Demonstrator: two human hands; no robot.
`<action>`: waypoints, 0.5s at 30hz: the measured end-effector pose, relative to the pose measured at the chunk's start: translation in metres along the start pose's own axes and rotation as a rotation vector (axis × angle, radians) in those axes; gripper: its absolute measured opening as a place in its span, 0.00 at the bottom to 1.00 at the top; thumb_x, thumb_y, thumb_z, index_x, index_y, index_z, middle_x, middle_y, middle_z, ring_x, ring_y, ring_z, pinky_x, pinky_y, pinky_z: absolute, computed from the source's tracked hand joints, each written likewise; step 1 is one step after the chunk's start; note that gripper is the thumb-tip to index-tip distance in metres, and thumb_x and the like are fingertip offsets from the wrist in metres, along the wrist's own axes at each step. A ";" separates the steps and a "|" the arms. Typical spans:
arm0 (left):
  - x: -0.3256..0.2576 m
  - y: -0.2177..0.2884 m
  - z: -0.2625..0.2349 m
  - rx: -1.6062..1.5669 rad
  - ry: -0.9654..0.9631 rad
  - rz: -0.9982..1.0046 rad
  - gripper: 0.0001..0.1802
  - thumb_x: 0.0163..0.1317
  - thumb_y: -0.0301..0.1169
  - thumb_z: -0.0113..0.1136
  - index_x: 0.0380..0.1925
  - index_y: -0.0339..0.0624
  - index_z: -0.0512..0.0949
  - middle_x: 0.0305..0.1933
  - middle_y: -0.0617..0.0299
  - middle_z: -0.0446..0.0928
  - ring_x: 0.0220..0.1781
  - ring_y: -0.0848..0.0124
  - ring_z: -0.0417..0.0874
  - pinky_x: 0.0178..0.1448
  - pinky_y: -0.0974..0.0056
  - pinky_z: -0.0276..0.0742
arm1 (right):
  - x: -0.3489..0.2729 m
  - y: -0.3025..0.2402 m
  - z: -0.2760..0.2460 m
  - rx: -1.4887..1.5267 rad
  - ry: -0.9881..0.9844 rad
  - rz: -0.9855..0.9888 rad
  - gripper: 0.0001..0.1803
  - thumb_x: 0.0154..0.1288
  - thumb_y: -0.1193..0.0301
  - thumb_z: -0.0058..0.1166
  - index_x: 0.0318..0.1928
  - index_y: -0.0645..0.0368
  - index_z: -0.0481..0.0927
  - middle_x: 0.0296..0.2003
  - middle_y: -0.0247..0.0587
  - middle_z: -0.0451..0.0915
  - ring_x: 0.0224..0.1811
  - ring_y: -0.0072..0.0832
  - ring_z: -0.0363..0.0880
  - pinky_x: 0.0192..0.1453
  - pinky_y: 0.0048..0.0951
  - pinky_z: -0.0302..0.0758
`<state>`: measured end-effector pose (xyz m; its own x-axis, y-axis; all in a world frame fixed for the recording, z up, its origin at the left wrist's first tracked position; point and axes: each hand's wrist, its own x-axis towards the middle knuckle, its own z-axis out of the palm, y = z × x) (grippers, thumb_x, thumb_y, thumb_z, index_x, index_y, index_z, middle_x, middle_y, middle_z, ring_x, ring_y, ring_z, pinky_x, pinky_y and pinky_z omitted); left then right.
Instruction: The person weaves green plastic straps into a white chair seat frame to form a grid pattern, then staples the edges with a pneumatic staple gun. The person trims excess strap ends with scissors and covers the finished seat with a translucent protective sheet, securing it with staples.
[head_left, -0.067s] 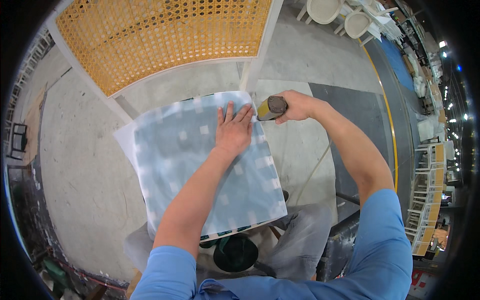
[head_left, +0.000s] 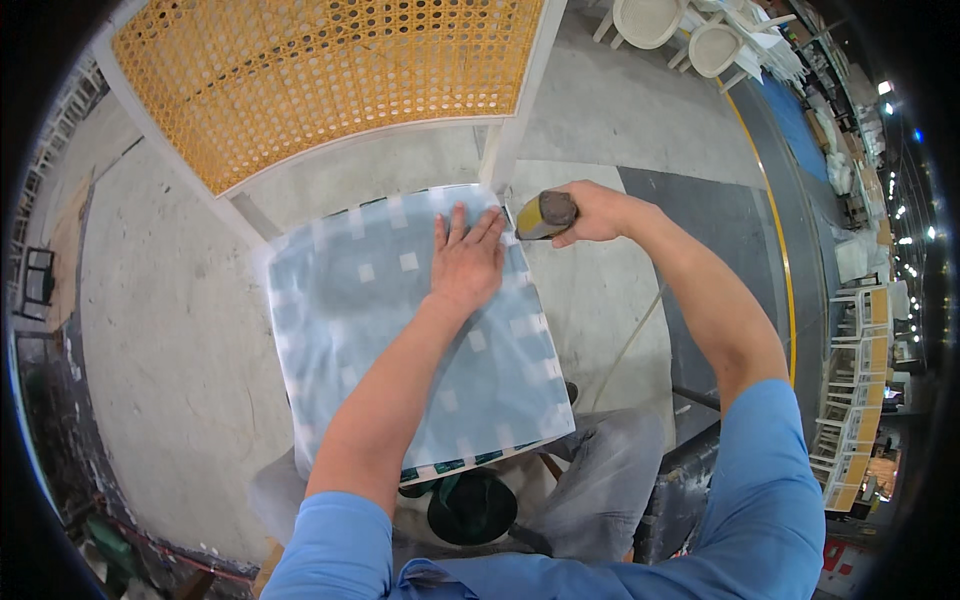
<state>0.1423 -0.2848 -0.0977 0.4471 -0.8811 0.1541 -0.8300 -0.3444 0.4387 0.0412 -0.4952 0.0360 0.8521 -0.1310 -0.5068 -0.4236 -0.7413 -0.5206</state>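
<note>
A chair seat (head_left: 400, 345) is in front of me, covered with a thin, see-through white cloth (head_left: 345, 295). Pale squares and bluish-grey show through it, and green bands peek out along its near edge. My left hand (head_left: 467, 263) lies flat on the cloth near the far right corner, fingers stretched toward the back. Just right of that corner, my right hand (head_left: 597, 211) grips a dark and yellow staple gun (head_left: 546, 215), its nose against or very near the seat's edge. The nose's exact contact is hidden.
A woven cane backrest (head_left: 330, 80) in a white frame rises beyond the seat. A thin hose (head_left: 632, 335) hangs on the right. White chairs stand far right (head_left: 845, 400) and stools (head_left: 715, 48) at the back right. A dark green round thing (head_left: 472, 507) sits between my knees.
The cloth's loose flap at the far left corner has dropped inward, out of sight, and the cloth lies closer along that side. Both hands have barely moved.
</note>
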 end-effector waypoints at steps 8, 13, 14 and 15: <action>0.032 -0.008 -0.008 0.082 0.058 -0.084 0.27 0.74 0.42 0.54 0.72 0.64 0.72 0.85 0.53 0.53 0.84 0.39 0.51 0.84 0.32 0.42 | -0.002 0.000 -0.021 0.134 0.103 0.035 0.28 0.55 0.70 0.76 0.57 0.62 0.82 0.48 0.41 0.89 0.49 0.32 0.84 0.58 0.35 0.79; 0.037 -0.014 -0.009 0.029 0.042 -0.090 0.26 0.74 0.41 0.53 0.71 0.69 0.74 0.85 0.53 0.52 0.85 0.40 0.48 0.85 0.34 0.38 | 0.010 -0.011 -0.022 0.171 0.135 0.060 0.25 0.56 0.70 0.75 0.54 0.62 0.82 0.39 0.39 0.88 0.36 0.28 0.81 0.43 0.34 0.79; 0.039 -0.011 -0.008 0.022 0.038 -0.082 0.25 0.74 0.42 0.52 0.71 0.69 0.74 0.85 0.53 0.53 0.85 0.40 0.48 0.85 0.34 0.38 | 0.012 -0.006 -0.021 0.146 0.161 0.043 0.25 0.56 0.70 0.75 0.54 0.62 0.83 0.38 0.38 0.87 0.33 0.27 0.80 0.40 0.34 0.79; 0.041 -0.008 -0.008 0.015 0.035 -0.075 0.25 0.74 0.42 0.52 0.71 0.70 0.74 0.85 0.53 0.53 0.85 0.40 0.48 0.85 0.34 0.38 | 0.011 -0.002 -0.021 0.120 0.186 0.025 0.24 0.56 0.70 0.75 0.53 0.62 0.83 0.36 0.37 0.87 0.31 0.26 0.79 0.37 0.34 0.78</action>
<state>0.1699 -0.3154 -0.0883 0.5195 -0.8408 0.1521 -0.7984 -0.4142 0.4371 0.0580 -0.5092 0.0452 0.8782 -0.2759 -0.3908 -0.4695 -0.6538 -0.5934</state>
